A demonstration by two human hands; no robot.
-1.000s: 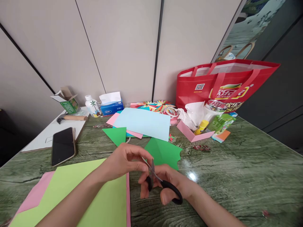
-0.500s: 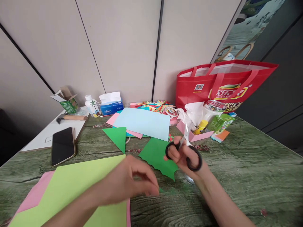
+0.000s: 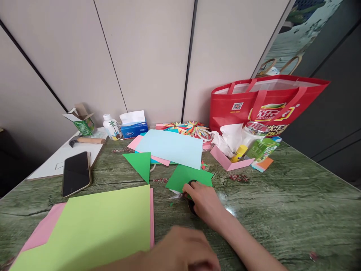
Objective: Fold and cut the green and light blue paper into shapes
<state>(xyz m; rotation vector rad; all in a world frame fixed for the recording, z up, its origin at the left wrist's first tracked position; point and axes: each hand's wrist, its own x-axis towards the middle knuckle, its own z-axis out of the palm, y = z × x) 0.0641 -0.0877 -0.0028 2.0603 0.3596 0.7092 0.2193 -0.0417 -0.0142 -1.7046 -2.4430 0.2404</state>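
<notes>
The scissors (image 3: 192, 206) were low over the counter (image 3: 282, 210), at the near edge of the green sheet (image 3: 180, 175), with their blades pointing to the left. The handles were black and the blades looked pale and shiny, a little unclear. The right hand (image 3: 201, 195) was closed around these handles. Some cutting appeared to be done, because a tiny green scrap (image 3: 171, 204) lay apart; how much was left I could not tell, since the right hand covered part of the sheet's edge. The left hand (image 3: 183, 246), blurred, was nearer to the viewer with its fingers bent, and I could not tell if it held anything. Farther out were a green triangle (image 3: 142, 165), a yellow-green sheet (image 3: 113, 226) and a light blue sheet (image 3: 172, 146).
</notes>
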